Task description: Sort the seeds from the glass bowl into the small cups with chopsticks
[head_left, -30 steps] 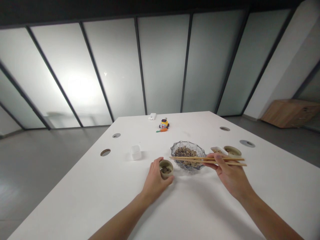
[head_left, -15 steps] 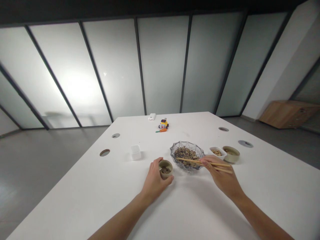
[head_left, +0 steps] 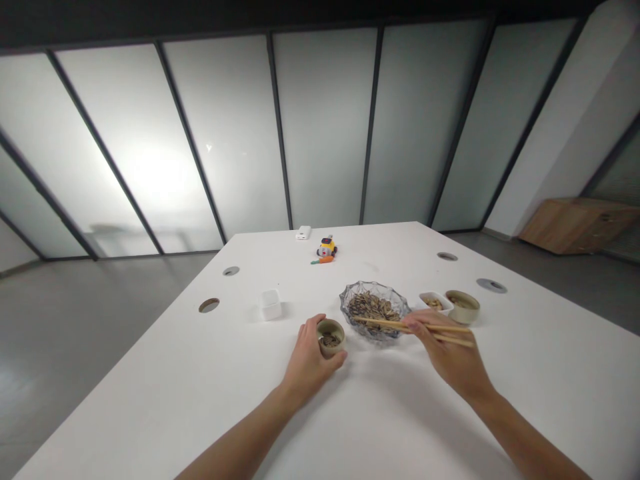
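My left hand point(head_left: 313, 357) is wrapped round a small pale-green cup point(head_left: 332, 327) that holds some sunflower seeds point(head_left: 330, 340). In my right hand point(head_left: 447, 350) is a pair of wooden chopsticks point(head_left: 385, 323), their tips over the near left part of a clear glass bowl point(head_left: 349, 293). Striped sunflower seeds point(head_left: 373, 307) fill much of that bowl. Whether the tips pinch a seed is too small to tell. The bowl stands just right of the cup, apart from it.
Behind my right hand stand a white dish point(head_left: 449, 307) with nuts and a larger green cup point(head_left: 469, 313). A white plastic box point(head_left: 271, 307) sits to the left. Farther back are a toy car point(head_left: 327, 247), a toy carrot point(head_left: 324, 261) and a white device point(head_left: 303, 233). Round holes pierce the white table point(head_left: 280, 267).
My right hand has shifted slightly to the right with the chopsticks, their tips still over the bowl. My left hand and the cup have stayed in place.
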`<action>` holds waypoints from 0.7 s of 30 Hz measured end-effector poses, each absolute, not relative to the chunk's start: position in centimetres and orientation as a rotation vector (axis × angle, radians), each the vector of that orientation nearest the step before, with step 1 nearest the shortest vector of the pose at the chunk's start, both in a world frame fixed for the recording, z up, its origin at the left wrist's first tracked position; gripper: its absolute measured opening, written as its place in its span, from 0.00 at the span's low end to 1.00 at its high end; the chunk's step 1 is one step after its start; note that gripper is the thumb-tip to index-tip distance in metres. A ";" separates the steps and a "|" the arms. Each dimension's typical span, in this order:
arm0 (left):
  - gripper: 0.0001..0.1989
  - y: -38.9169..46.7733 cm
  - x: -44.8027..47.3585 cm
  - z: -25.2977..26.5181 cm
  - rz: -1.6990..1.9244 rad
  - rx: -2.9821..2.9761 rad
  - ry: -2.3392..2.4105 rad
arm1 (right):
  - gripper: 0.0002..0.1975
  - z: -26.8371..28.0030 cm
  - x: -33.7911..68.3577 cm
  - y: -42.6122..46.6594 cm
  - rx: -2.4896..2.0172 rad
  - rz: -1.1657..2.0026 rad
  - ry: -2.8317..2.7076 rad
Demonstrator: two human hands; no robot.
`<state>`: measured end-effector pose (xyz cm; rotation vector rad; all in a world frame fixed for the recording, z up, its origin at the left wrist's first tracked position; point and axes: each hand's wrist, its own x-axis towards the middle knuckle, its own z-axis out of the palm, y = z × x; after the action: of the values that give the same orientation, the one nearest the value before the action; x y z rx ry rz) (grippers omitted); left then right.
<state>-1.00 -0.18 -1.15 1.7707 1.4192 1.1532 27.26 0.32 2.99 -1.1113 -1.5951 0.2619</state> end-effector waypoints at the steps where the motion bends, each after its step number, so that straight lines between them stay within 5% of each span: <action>1: 0.36 -0.2 -1.0 -1.2 1.155 1.767 1.419 | 0.20 3.0 27.1 0.3 -1.109 0.295 -1.617; 21: 0.36 0.0 -1.1 -1.5 1.149 1.791 1.419 | 0.14 3.7 26.4 -0.3 -1.025 0.250 -1.691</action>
<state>-1.05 0.02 -1.46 1.7911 1.4193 1.1488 26.41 -0.25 3.72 -1.0249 -1.6910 0.2497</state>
